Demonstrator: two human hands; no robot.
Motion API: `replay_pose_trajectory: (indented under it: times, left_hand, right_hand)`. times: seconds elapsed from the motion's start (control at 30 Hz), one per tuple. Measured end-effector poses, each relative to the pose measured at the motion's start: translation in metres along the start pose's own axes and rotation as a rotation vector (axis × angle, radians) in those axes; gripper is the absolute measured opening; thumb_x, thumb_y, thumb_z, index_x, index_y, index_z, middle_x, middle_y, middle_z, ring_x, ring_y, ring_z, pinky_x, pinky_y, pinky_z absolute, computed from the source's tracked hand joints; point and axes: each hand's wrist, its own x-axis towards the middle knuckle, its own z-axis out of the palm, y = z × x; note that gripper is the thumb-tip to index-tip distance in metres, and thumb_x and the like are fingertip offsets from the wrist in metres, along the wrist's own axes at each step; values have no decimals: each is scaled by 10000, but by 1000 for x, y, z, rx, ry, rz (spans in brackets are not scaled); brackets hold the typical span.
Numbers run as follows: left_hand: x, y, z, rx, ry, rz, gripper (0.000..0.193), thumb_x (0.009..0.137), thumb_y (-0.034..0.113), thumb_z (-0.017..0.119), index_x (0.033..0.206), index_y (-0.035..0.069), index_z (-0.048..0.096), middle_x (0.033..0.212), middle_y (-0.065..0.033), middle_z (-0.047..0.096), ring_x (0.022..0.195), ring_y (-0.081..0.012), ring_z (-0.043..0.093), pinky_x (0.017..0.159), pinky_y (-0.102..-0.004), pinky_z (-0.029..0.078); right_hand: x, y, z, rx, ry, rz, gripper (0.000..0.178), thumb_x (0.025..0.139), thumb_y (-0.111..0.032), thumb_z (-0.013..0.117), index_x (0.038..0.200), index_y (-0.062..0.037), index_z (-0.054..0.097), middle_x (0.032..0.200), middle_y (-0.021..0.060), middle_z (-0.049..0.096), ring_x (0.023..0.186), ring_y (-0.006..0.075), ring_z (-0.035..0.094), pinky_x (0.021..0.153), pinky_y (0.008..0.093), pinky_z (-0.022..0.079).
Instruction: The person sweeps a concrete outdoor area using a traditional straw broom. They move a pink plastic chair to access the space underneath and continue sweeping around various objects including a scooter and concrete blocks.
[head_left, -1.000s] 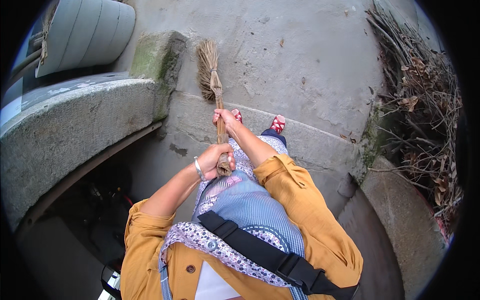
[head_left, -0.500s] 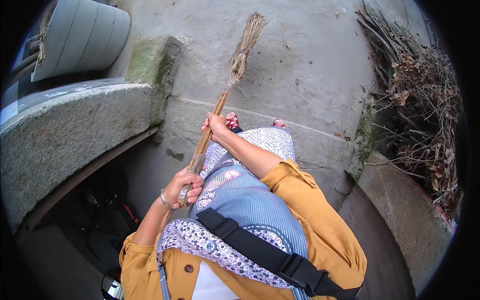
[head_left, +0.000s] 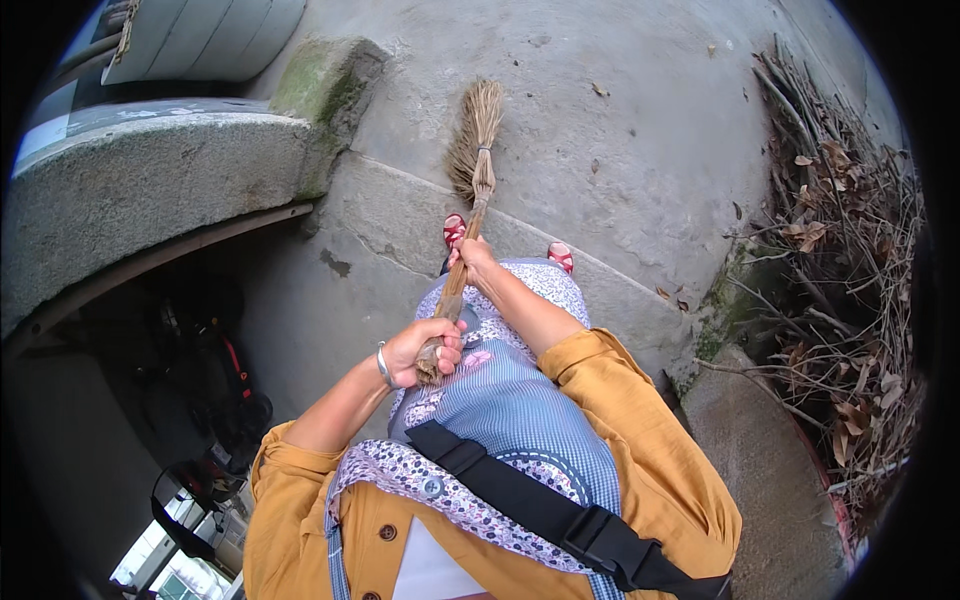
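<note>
A straw broom (head_left: 481,125) with a wooden handle points away from me, its bristles spread over the concrete beyond my feet. Around the handle's near end, which is wrapped in something clear like tape or plastic, my left hand (head_left: 424,352) is closed; a silver bangle circles that wrist. Farther up the handle, close to my feet, my right hand (head_left: 474,259) grips it too. Whether the bristles press on the ground is hard to tell. A blue checked and floral apron (head_left: 520,390) lies beneath my arms.
A stone step edge (head_left: 400,215) crosses under my red sandals. On the left curve a low concrete wall (head_left: 170,165) and a mossy block (head_left: 325,85). Dry branches (head_left: 840,270) are heaped at the right. Several fallen leaves (head_left: 600,90) dot the concrete (head_left: 660,140).
The broom's bristles have swung left and nearer to me, and the handle stands steeper in view. Both hands have shifted right, keeping their grip. The surroundings have shifted with my head.
</note>
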Motion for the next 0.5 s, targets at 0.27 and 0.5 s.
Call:
replay_pose_trajectory:
  times: [0.27, 0.5]
  left_hand:
    - [-36, -64, 4, 14, 36, 220, 212, 771, 51, 399, 981, 25, 379, 623, -16, 380, 434, -56, 354, 342, -191, 319]
    - [12, -47, 25, -98, -11, 5, 157, 744, 47, 431, 885, 31, 363, 594, 7, 389, 469, -53, 376, 399, -187, 349]
  right_hand:
    - [-63, 13, 15, -113, -88, -63, 539, 708, 58, 370, 1176, -110, 161, 505, 60, 381, 336, 149, 394, 278, 295, 372]
    - [-22, 2, -41, 147, -82, 127, 334, 743, 42, 415, 955, -117, 213, 501, 54, 373, 356, 142, 387, 302, 283, 371]
